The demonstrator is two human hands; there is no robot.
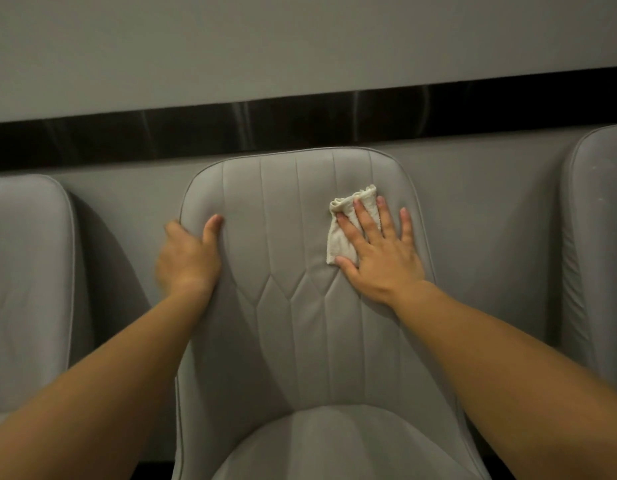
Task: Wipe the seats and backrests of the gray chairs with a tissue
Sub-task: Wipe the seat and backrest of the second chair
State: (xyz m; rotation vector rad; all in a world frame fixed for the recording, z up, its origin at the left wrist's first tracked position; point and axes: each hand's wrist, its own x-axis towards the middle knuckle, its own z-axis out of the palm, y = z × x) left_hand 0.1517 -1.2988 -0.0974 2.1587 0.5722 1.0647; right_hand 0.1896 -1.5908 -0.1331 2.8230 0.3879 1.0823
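Right hand (379, 252) flat, fingers spread, pressing the tissue (348, 230) against the upper right of the middle chair's backrest (283, 237). Left hand (189, 258) grips the backrest's left edge — thumb in front, fingers behind.

The right hand (379, 251) presses a white tissue (345, 233) flat against the middle gray chair's backrest (293, 237) — the left hand (189, 258) grips the backrest's left edge.
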